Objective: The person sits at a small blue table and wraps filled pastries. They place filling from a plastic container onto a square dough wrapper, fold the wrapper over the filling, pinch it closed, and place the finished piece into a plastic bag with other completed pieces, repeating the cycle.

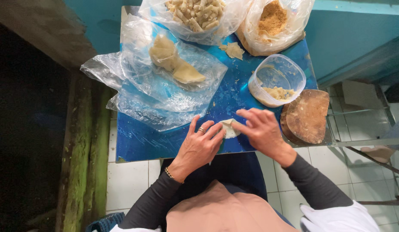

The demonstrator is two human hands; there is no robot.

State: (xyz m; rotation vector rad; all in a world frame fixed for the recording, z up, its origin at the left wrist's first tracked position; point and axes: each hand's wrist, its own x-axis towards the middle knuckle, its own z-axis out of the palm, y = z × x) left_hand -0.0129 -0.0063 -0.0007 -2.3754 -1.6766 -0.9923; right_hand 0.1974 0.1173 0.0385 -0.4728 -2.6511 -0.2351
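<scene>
Pale dough wrapper (pixel 229 128) lies flat, pressed under both hands' fingertips.

Left hand (pixel 199 144) and right hand (pixel 262 129) lie palm-down, side by side, fingers (pixel 216 129) spread forward.

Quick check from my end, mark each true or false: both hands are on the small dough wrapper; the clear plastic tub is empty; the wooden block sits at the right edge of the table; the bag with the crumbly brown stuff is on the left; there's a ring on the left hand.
1. Both hands, left hand and right hand, touch the small dough wrapper. True.
2. The clear plastic tub is empty. False: pale yellow filling lies in its bottom.
3. The round wooden block sits at the right edge of the blue table. True.
4. The bag of crumbly brown stuff is on the left. False: it stands at the far right corner.
5. The left hand wears a ring. True.
</scene>
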